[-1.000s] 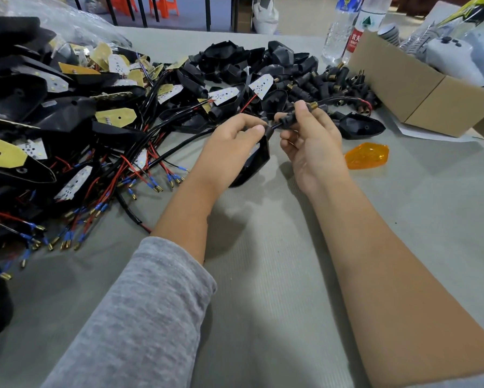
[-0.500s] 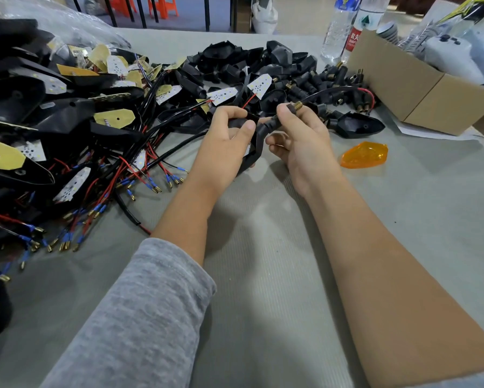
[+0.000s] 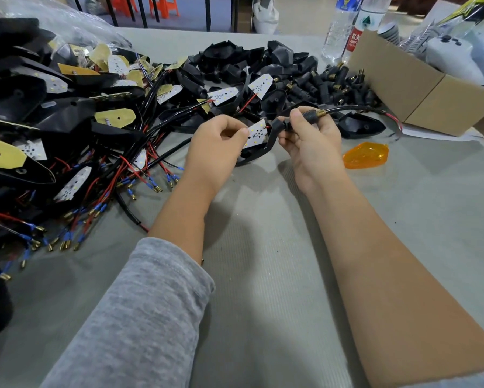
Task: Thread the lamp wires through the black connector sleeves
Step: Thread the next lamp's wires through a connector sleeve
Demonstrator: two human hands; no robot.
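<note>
- Left side of the frame: a heap of black lamp housings (image 3: 39,113) with yellow-backed boards, running off the left edge; their red and black wires (image 3: 117,191) with blue-capped brass tips fan out onto the grey worktop (image 3: 263,275).
- Lower middle of the frame: the worktop in front of both forearms lies bare right down to the bottom edge.
- Centre: the left hand (image 3: 215,147), fingers curled, pinches a small white LED board (image 3: 256,133) by its edge.
- Just right of it: the right hand (image 3: 311,141) grips a black connector sleeve (image 3: 309,114) between thumb and fingers; a black housing (image 3: 263,147) hangs between the two hands.
- A black lamp wire (image 3: 355,108) leaves the sleeve's brass end and arcs right, with red showing near its far end.
- Behind the hands: a pile of loose black sleeves (image 3: 333,85).
- Right of the right hand: an orange lens (image 3: 365,156) lies flat, apart from the hand.
- Upper right: two bottles (image 3: 344,26), one with a red label whose writing I cannot read, and a cardboard box (image 3: 420,88) closing off that side.
</note>
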